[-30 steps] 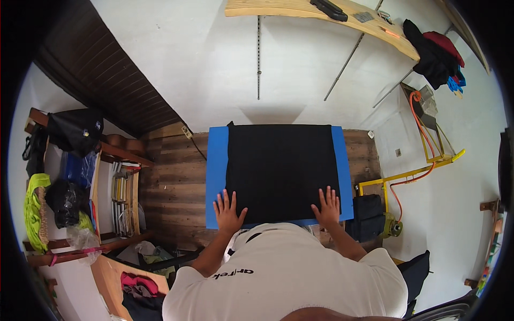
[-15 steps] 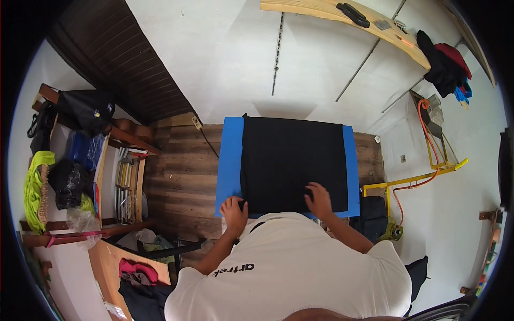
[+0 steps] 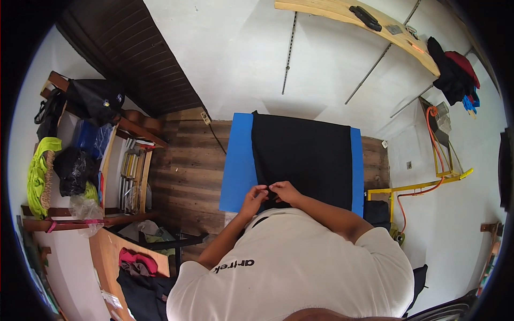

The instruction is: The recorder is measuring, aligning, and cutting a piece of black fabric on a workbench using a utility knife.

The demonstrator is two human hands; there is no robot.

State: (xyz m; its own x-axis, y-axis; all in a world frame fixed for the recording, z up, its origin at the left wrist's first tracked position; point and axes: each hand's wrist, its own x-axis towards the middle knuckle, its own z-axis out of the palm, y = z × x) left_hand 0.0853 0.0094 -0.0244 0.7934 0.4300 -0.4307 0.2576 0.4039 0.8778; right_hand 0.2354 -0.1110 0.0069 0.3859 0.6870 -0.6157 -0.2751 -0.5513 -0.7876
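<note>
A black cloth [image 3: 302, 158] lies spread flat over a blue mat [image 3: 237, 163] on the wooden floor. My left hand [image 3: 254, 197] and my right hand [image 3: 285, 191] meet at the cloth's near edge, close to its left corner. Both hands have their fingers pinched together on that edge of the black cloth. My white-sleeved arms and chest fill the lower part of the view and hide the mat's near edge.
A shelf unit [image 3: 96, 160] with bags and books stands at the left. Clothes lie in a heap [image 3: 136, 262] at the lower left. A yellow frame with an orange cable [image 3: 428, 182] stands at the right. A wooden shelf [image 3: 358, 27] hangs on the white wall.
Both hands lay flat and apart on the cloth's near corners. They have come together at the near edge, left of centre, and now pinch the cloth.
</note>
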